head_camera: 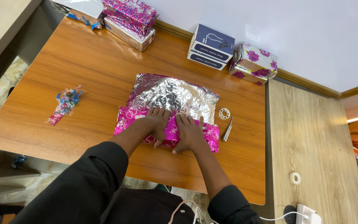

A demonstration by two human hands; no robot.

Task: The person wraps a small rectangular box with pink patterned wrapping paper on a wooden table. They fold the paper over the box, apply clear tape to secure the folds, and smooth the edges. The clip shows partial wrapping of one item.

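— Presently, how are the hands placed?

— The left hand (pixel 156 123) and right hand (pixel 190 132) are laid flat, side by side, fingers spread, pressed on the pink folded wrapping sheet (pixel 168 110) at mid-table (pixel 96 66) (silver underside exposed).

— Handling?

— Judged light, thin, slippery, easily creased; best held at the folded edge. A tape roll (pixel 224 113) and a cutter (pixel 228 129) are noted beside it.

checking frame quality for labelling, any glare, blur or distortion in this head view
Head view: the silver side of the wrapping sheet throws bright crinkled glare; both hands, left hand and right hand, look sharp with soft shadows beneath; the table edges bow and splay outward, showing wide-angle distortion; a bright light streak glares at the far right edge.
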